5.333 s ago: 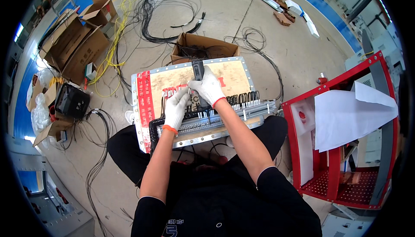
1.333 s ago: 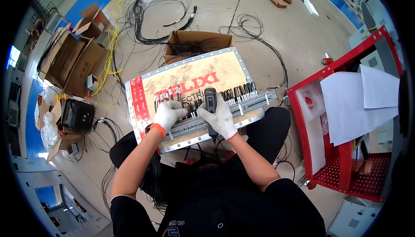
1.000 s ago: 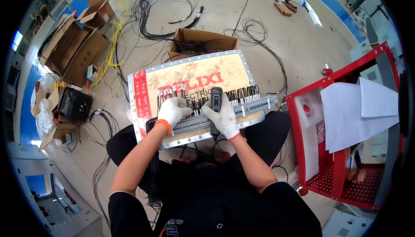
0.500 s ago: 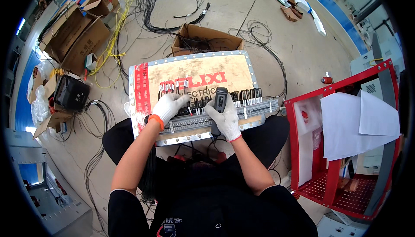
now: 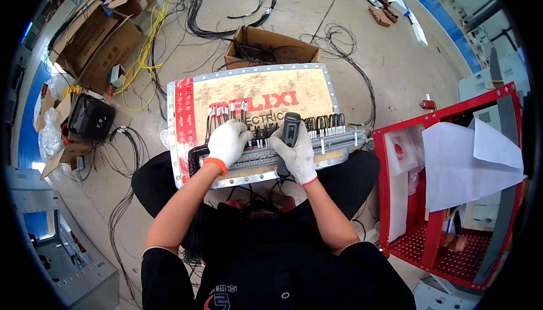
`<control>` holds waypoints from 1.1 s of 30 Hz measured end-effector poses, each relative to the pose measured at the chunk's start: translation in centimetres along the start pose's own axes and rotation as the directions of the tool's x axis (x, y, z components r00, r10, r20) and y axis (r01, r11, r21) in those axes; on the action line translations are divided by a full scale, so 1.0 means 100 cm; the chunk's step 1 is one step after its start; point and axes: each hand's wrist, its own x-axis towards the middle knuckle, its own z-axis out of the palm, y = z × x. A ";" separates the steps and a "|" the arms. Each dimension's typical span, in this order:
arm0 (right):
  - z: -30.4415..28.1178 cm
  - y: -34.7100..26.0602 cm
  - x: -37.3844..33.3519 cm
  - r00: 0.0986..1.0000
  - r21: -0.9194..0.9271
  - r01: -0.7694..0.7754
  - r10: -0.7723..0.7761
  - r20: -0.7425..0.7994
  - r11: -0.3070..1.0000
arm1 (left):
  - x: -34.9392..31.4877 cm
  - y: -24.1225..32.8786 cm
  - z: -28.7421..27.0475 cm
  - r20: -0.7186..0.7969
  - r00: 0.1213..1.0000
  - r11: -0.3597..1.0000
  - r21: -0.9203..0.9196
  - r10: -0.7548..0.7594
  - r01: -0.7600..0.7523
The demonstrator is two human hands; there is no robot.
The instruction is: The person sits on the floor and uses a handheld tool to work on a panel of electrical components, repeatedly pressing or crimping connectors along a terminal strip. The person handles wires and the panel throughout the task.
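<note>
Across my lap lies a wooden panel (image 5: 220, 87) edged with riveted metal strip. A long grey terminal strip (image 5: 339, 141) rests along its near side, with short black wires (image 5: 325, 122) looped from it and white labels on them. My right hand (image 5: 300, 157), in a white glove, is wrapped round a dark cordless screwdriver (image 5: 291, 129) held over the middle of the strip. My left hand (image 5: 227, 142), gloved with an orange cuff, has its fingers closed at the wires left of the screwdriver. What those fingertips hold is hidden. Labelled wire ends (image 5: 229, 108) stand up beyond it.
An open cardboard box (image 5: 277, 44) with black wires stands behind the panel. To the right is a red metal frame (image 5: 434, 236) with white sheets (image 5: 466, 168) over it. Cartons (image 5: 107, 53), a black case (image 5: 90, 119) and a cable bundle (image 5: 127, 197) lie to the left.
My left hand has shifted a little to the right along the terminal strip, showing more of the black wires at its left end. The right hand keeps the screwdriver in nearly the same place.
</note>
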 end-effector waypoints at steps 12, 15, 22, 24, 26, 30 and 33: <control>0.003 -0.082 -0.009 0.985 0.498 0.159 -0.100 -0.143 0.853 | 0.001 -0.014 0.014 -0.066 0.996 0.991 -0.108 0.068 -0.074; 0.014 -0.081 -0.021 0.916 0.484 0.401 -0.334 -0.222 0.778 | 0.002 -0.014 0.012 -0.057 0.996 0.991 -0.110 0.073 -0.079; 0.032 -0.065 -0.031 0.860 0.440 0.505 -0.473 -0.189 0.742 | 0.002 -0.015 0.011 -0.049 0.997 0.983 -0.171 0.066 -0.073; 0.033 -0.061 -0.030 0.843 0.455 0.529 -0.505 -0.185 0.716 | 0.002 -0.015 0.010 -0.045 0.997 0.984 -0.166 0.061 -0.068; 0.031 -0.061 -0.034 0.856 0.340 0.512 -0.503 -0.122 0.789 | 0.003 -0.018 0.010 -0.033 0.998 0.981 -0.184 0.061 -0.067; 0.045 -0.066 -0.054 0.852 0.135 0.517 -0.494 -0.171 0.845 | 0.005 -0.022 0.000 0.059 0.995 0.967 -0.246 0.079 -0.062; 0.044 -0.064 -0.060 0.827 -0.055 0.538 -0.540 -0.157 0.841 | 0.007 -0.025 0.000 0.075 0.993 0.968 -0.243 0.089 -0.068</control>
